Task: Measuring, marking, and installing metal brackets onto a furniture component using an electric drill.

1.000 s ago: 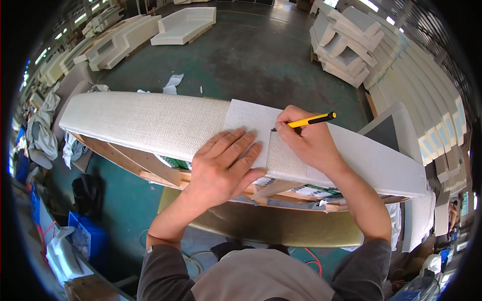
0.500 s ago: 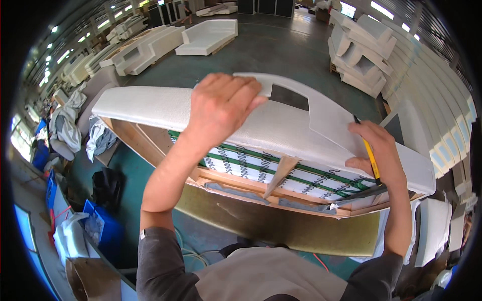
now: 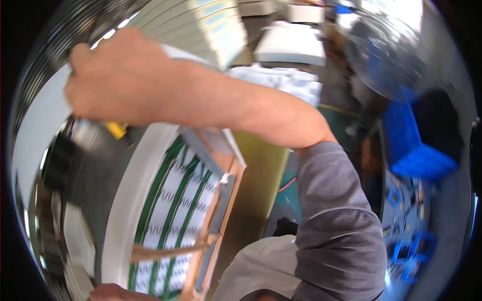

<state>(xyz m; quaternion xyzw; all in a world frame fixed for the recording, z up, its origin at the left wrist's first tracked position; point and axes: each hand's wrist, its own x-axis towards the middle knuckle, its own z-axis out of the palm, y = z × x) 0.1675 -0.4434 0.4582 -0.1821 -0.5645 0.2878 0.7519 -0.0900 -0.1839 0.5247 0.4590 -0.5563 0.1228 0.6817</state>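
Observation:
My right arm reaches across the view, and my right hand [image 3: 118, 80] is closed on a thin, curved white panel [image 3: 37, 113]. A slim yellow-and-black tool [image 3: 116, 130] sticks out under the same hand; blur hides its exact kind. Below the hand is an upholstered furniture frame [image 3: 123, 195], white-padded outside, with bare wood, green straps [image 3: 173, 205] and zigzag springs inside. A wooden brace [image 3: 170, 251] crosses it. Only a bit of my left hand [image 3: 118, 293] shows at the lower edge, by the padded side; its fingers are hidden.
The frame rests on an olive-gold surface [image 3: 251, 185]. White cloth [image 3: 281, 83] and a white padded block [image 3: 291, 45] lie beyond. A fan [image 3: 386, 55] and a blue bin [image 3: 422, 143] stand at right; tall stacked panels [image 3: 175, 22] rise at the back.
My view has swung sharply to the right. My right hand has raised the white panel off the padded frame. My left hand has dropped to the view's lower edge.

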